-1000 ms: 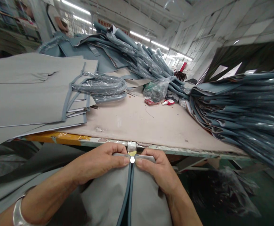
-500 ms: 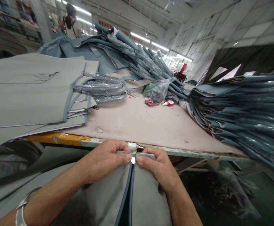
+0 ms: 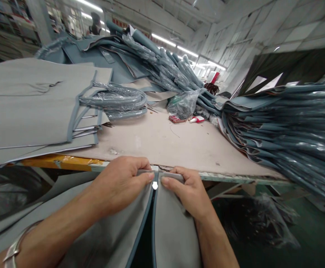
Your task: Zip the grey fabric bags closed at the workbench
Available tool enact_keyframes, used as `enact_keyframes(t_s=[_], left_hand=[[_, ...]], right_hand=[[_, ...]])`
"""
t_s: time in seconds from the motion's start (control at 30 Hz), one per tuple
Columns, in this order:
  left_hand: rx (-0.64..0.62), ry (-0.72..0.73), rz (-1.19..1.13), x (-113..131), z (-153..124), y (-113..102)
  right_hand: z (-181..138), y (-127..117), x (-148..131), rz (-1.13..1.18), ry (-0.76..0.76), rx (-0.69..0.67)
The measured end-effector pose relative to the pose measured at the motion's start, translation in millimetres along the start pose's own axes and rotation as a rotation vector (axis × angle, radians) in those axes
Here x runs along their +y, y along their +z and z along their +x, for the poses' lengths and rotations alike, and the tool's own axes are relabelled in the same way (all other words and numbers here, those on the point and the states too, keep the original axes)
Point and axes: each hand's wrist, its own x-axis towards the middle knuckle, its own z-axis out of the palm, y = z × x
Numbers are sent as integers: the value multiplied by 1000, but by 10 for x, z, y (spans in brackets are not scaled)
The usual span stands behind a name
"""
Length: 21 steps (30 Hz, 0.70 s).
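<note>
Grey fabric [image 3: 176, 219] with blue-trimmed edges hangs at the near side of the table, its two edges meeting at the top and parting below. Where they meet sits a small shiny white piece [image 3: 155, 185] that looks like a zipper slider. My left hand [image 3: 126, 182] is closed on the top of the left side, thumb in front and fingers curled behind. On the right side, my right hand [image 3: 189, 190] pinches the top edge the same way. Both thumb tips lie close to the slider. The fingertips behind the cloth are hidden.
The table [image 3: 151, 139] stretches ahead, with stacked grey panels [image 3: 31, 108] and a plastic-wrapped coil [image 3: 117, 100] on the left. Blue bundles [image 3: 285, 126] bulge over its right side. A red-and-white bottle [image 3: 197, 119] lies near a plastic bag [image 3: 183, 104].
Both hands have risen slightly with the fabric top. My left thumb now sits above the white piece instead of beside it, and the gap between the edges below looks wider.
</note>
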Motion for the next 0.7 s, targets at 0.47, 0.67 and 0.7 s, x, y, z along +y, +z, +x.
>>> enact_keyframes(t_s=[0.47,0.67,0.7], left_hand=[[-105,67,-19,93,-1,-77],[-328,28,-193,76,-230,-94],[-327,66,-160,88,-278,-78]], right_hand=[[-6,3,34,-5,-149,-33],[-270,-98,2,-33,-259,-57],[-344,-160,3,-39,-268,-80]])
